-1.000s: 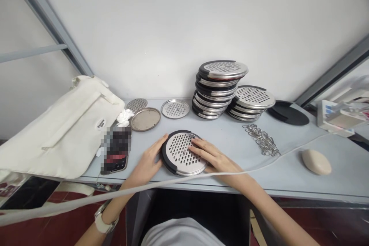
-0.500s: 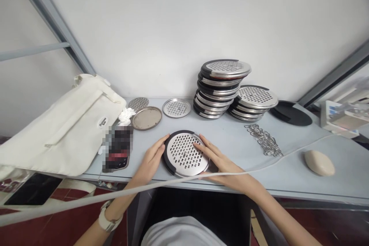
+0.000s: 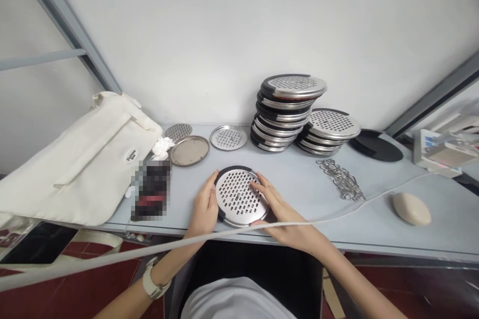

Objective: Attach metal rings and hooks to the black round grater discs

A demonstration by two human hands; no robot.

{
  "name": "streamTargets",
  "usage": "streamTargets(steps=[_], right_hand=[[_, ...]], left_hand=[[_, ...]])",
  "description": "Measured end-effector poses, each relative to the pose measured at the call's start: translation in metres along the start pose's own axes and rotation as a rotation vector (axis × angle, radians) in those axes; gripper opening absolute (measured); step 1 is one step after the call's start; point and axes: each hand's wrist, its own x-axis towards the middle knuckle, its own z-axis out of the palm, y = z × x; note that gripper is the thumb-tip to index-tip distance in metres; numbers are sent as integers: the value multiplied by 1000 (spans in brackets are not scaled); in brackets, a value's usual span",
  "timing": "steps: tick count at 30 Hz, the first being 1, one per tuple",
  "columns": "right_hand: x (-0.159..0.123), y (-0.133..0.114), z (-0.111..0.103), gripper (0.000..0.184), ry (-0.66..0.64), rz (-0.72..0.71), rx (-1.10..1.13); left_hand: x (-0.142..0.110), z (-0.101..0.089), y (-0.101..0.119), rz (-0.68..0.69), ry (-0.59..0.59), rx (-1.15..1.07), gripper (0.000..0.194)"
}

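Observation:
A round metal case with a slotted silver lid and a black strip along its left edge lies flat near the table's front edge. My left hand wraps its left side, covering part of the black strip. From the other side my right hand holds the rim, with its thumb at the lower edge and one finger on the slotted lid. Behind it lie a shallow metal dish, a shiny slotted lid and a duller slotted disc.
A tall stack of similar cases and a shorter stack stand at the back. Metal chains, a black round tray and a beige rounded object lie right. A white bag sits left. A white cable crosses in front.
My left hand has moved from the case's upper left edge to wrap further around its left side. My right hand's fingers have drawn back from the lid's middle toward the right rim.

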Motion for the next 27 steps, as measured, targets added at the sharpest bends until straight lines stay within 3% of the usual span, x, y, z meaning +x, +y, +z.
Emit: streamTargets(steps=[8, 13, 15, 17, 19, 23, 27], right_hand=[[3, -2, 2, 78, 18, 2, 29], [10, 8, -7, 96, 105, 62, 88], [13, 13, -9, 88, 197, 134, 57], [17, 15, -10, 59, 249, 259, 99], [22, 16, -10, 42, 203, 351, 162], [37, 20, -13, 43, 186, 424, 177], [48, 29, -21, 49, 80, 464, 317]], left_hand=[[0, -1, 2, -16, 1, -18, 42], [7, -6, -9, -7, -59, -183, 40], [9, -6, -14, 1, -74, -250, 41], [10, -5, -16, 22, -65, -242, 41], [8, -3, -13, 82, -25, -131, 39], [3, 0, -3, 202, 29, 128, 37], [1, 0, 2, 197, 15, 170, 37]])
